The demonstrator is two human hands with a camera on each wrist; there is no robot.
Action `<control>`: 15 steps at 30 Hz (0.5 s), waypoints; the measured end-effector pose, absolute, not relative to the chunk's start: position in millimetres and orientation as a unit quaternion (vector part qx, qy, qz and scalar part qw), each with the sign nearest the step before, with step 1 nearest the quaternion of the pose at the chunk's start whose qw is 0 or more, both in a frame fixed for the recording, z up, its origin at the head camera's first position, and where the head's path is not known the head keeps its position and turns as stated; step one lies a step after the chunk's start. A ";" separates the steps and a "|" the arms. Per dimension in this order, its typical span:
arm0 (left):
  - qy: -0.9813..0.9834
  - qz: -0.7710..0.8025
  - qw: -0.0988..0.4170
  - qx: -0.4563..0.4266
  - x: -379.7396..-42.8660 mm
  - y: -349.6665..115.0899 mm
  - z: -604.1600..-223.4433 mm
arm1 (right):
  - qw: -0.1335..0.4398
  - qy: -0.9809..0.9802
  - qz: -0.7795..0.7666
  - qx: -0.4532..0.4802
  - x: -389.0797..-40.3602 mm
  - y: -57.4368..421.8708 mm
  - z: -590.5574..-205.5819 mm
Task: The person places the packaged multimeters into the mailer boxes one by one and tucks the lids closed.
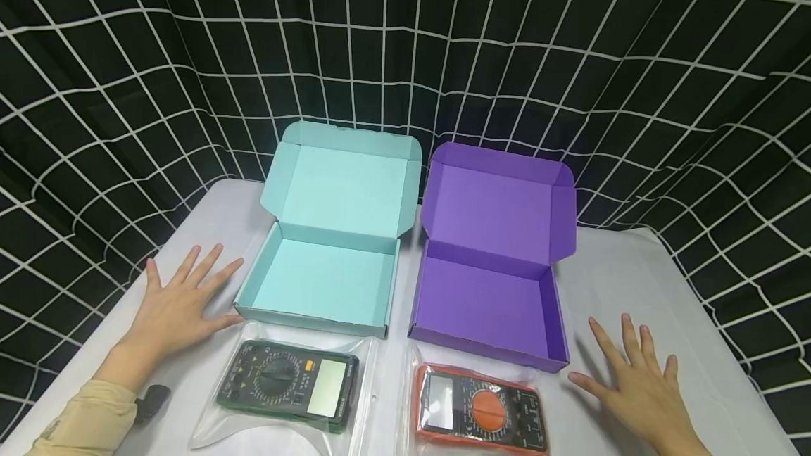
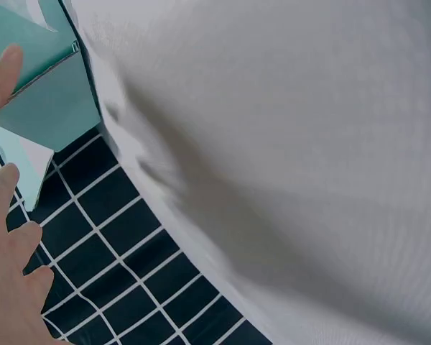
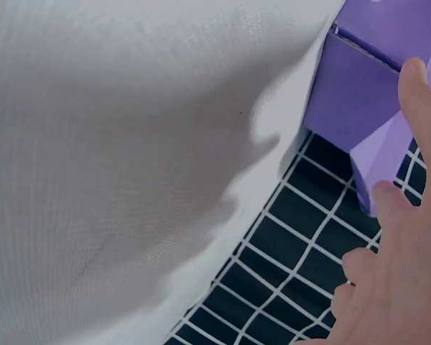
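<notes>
My left hand (image 1: 177,308) has its fingers spread, left of a light teal cardboard box (image 1: 326,276), thumb tip close to the box's front left corner. On the other side, my right hand (image 1: 640,385) also spreads its fingers, right of a purple cardboard box (image 1: 484,301). Neither hand holds anything. Both boxes stand with lids raised and nothing inside. In front of the teal box lies a green-edged multimeter (image 1: 288,382) in a clear plastic bag. A red-edged multimeter (image 1: 480,410), likewise bagged, lies in front of the purple box.
A white-covered table (image 1: 608,266) carries everything. Black curtains with a white grid (image 1: 380,41) surround its back and sides. By my left sleeve (image 1: 91,417) sits a small dark object (image 1: 152,403), partly hidden.
</notes>
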State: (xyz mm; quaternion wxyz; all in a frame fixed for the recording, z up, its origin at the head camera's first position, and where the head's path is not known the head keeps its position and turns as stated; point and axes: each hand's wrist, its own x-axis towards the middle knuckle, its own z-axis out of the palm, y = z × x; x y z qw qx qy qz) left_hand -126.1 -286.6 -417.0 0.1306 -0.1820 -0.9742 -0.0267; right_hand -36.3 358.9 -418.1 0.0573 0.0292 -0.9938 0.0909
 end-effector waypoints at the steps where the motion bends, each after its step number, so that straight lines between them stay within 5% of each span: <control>1: -0.974 -0.031 0.128 -0.184 -125.7 -286.2 -417.0 | 0.060 -0.994 0.091 0.031 -36.4 359.0 -417.9; 15: -0.962 -0.173 0.068 -0.199 -123.0 -252.2 -393.1 | 0.160 -0.973 0.157 0.050 -29.7 332.9 -407.2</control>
